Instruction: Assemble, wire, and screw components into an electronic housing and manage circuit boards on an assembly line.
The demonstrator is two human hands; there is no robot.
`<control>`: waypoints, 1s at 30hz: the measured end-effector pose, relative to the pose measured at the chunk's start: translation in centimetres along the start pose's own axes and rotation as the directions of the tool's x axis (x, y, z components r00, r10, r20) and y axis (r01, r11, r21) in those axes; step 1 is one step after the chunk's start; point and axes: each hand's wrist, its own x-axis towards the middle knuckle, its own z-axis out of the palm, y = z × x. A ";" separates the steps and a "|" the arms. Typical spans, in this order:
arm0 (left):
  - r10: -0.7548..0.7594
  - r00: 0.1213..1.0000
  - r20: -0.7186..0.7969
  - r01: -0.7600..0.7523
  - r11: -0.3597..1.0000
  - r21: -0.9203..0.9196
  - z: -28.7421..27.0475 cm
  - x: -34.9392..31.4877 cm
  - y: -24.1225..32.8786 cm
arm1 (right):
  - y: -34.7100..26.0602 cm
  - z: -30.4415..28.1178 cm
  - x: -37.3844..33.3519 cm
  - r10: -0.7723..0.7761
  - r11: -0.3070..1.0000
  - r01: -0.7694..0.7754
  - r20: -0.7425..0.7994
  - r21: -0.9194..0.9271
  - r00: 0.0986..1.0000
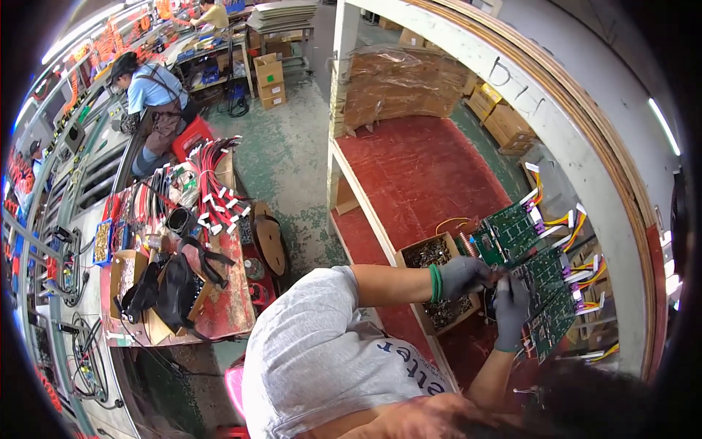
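Note:
My left hand [466,277], in a grey glove with a green band at the wrist, reaches over a cardboard box [447,320] of small metal parts. Its fingers are pinched together at the left edge of some green circuit boards [548,274]. Close beside it, my right hand [510,307], also gloved in grey, has its fingers bent in toward the same spot. Whatever sits between the fingertips is too small and hidden to name. White connectors with yellow and dark wires [574,219] run along the boards' right side. A copper-coloured coil [468,244] stands by the upper board.
The red bench top [417,164] lies inside a white wooden frame [512,55], with a wrapped brown stack [402,84] at its far end. Leftward, another red table [227,307] carries red cable bundles [212,183] and a black bag [175,289]. A person [153,99] in blue works farther back.

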 end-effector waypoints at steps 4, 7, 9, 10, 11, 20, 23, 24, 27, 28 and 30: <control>-0.053 0.998 0.025 0.053 0.999 -0.006 0.0 -0.3 0.1 | 0.1 1.1 0.0 -0.171 0.971 0.207 -0.250 0.123 0.953; -0.030 0.999 0.012 0.030 0.998 -0.062 -0.2 -0.3 0.1 | 1.3 1.3 0.2 -0.110 0.979 0.135 -0.160 0.151 0.981; -0.011 1.000 0.017 0.012 0.999 -0.051 -0.1 -0.6 0.1 | -0.2 0.7 -0.2 0.046 0.957 -0.012 -0.110 0.291 0.993; -0.014 1.000 0.017 0.015 0.999 -0.048 -0.4 -0.3 -0.2 | -0.4 1.2 -0.4 0.049 0.956 -0.014 -0.112 0.294 0.993; -0.009 1.000 0.022 0.010 0.999 -0.054 -0.5 -0.1 -0.2 | -0.2 1.7 -0.4 -0.040 0.957 0.071 -0.116 0.281 0.992; 0.340 0.839 0.425 -0.537 0.643 0.546 -5.6 -3.7 4.1 | 1.4 1.9 -0.2 -0.353 0.917 0.394 -0.341 0.056 0.871; 0.508 0.808 0.297 -0.493 0.309 0.813 -8.6 -4.7 9.1 | 0.8 0.2 -2.3 0.152 0.933 -0.068 -0.214 0.355 0.965; 0.542 0.832 0.122 -0.445 0.519 0.729 -9.5 -3.4 10.1 | 1.2 0.4 -3.0 0.137 0.927 -0.070 -0.158 0.368 0.978; 0.514 0.858 -0.010 -0.449 0.759 0.471 -6.4 -0.1 12.5 | 0.6 1.9 -4.8 0.205 0.868 -0.174 -0.016 0.466 0.979; 0.494 0.869 0.015 -0.440 0.760 0.479 -6.1 1.7 12.9 | 0.2 2.5 -5.3 0.248 0.807 -0.259 0.094 0.530 0.964; 0.298 0.946 0.130 -0.306 0.684 0.663 -7.2 6.8 13.2 | 1.0 4.5 -5.7 0.202 0.776 -0.164 0.007 0.609 0.979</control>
